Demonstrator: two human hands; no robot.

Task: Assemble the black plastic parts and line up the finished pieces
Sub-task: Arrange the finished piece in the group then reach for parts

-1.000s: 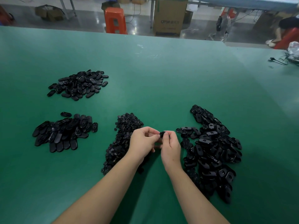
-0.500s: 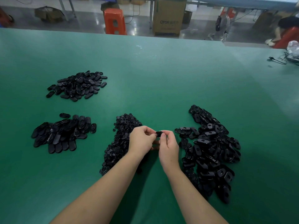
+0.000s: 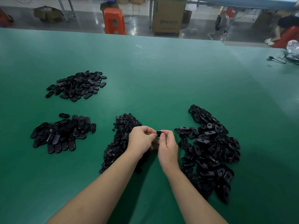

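Observation:
My left hand (image 3: 141, 139) and my right hand (image 3: 167, 147) meet above the green table (image 3: 161, 81), both pinching one small black plastic part (image 3: 159, 133) between fingertips. Most of that part is hidden by my fingers. A pile of small black pieces (image 3: 120, 138) lies just left of my hands. A big heap of black oval shells with holes (image 3: 208, 151) lies to the right. At the left, a group of oval pieces (image 3: 61, 135) has a short row along its near edge. Another heap of oval pieces (image 3: 77, 85) sits farther back left.
Beyond the table's far edge stand an orange stool (image 3: 114, 21), a cardboard box (image 3: 168, 15) and a fan (image 3: 220, 25). A black cable (image 3: 278, 59) and a plastic bag (image 3: 292, 47) lie at the table's far right. A person sits at the far right.
Both hands stay together on the small part with only slight finger shifts. The piles have not moved.

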